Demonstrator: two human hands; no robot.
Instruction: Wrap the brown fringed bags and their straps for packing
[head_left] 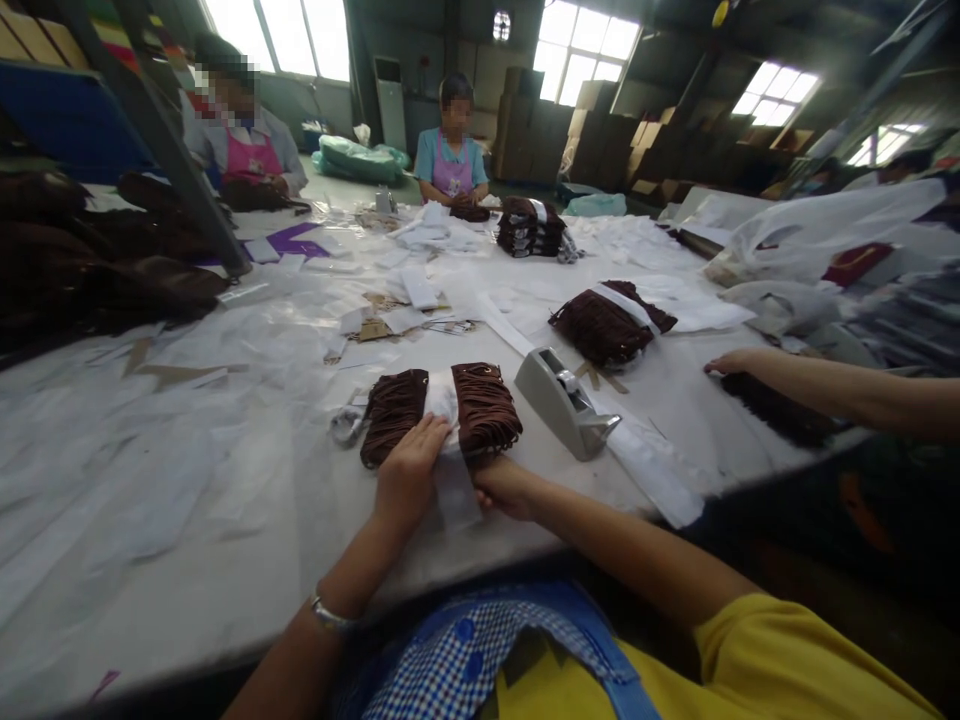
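A dark brown fringed bag (487, 405) lies on the table in front of me, its fringe showing on both sides of a white paper band (441, 392). My left hand (409, 470) rests on the band with its fingers laid flat across it. At the near right edge of the bag, my right hand (506, 487) has its fingers curled in by the loose lower end of the band; part of them is hidden under the fringe. A grey tape dispenser (559, 405) stands just right of the bag. Beside its left end is a small silvery wrapped piece (346, 425).
Another banded brown fringed bag (604, 325) lies behind the dispenser, with a stack of them (531, 230) farther back. A co-worker's arm (840, 385) reaches in from the right over a dark item (776, 408). White sheets cover the left; a metal post (184, 150) rises there. Two people sit opposite.
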